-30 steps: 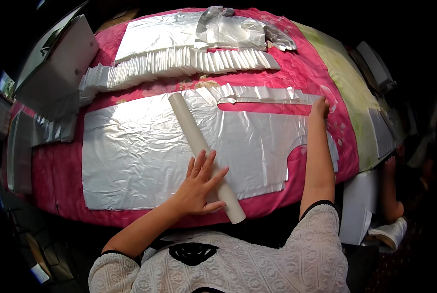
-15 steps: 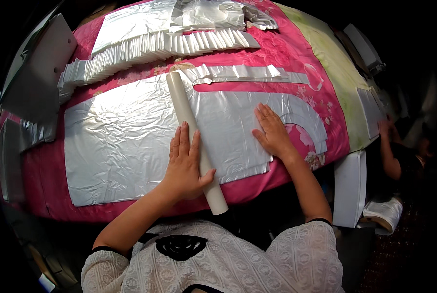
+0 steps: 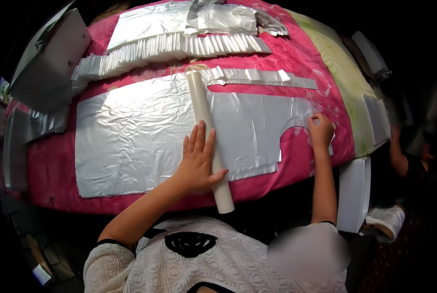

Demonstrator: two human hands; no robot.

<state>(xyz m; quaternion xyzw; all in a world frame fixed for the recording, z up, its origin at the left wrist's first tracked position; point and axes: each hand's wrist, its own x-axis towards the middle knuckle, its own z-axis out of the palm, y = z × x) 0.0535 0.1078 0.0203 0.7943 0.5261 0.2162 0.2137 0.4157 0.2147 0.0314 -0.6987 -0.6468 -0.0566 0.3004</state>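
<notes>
Pink table cover point(image 3: 296, 168) carries the big silver sheet point(image 3: 135, 136). White tube point(image 3: 206, 127) lies across the sheet; left hand point(image 3: 198, 161) flat on it, fingers spread. Right hand point(image 3: 320, 131) pinches the sheet's right edge, well apart. Pleated white stack point(image 3: 169, 49) and silver strip point(image 3: 257, 78) behind.

Worktop point(image 3: 296, 161), pink floral cover.
Silver sheet point(image 3: 130, 132) centre, cream tube point(image 3: 206, 127) across it, pleated white stack point(image 3: 169, 49) far edge.
</notes>
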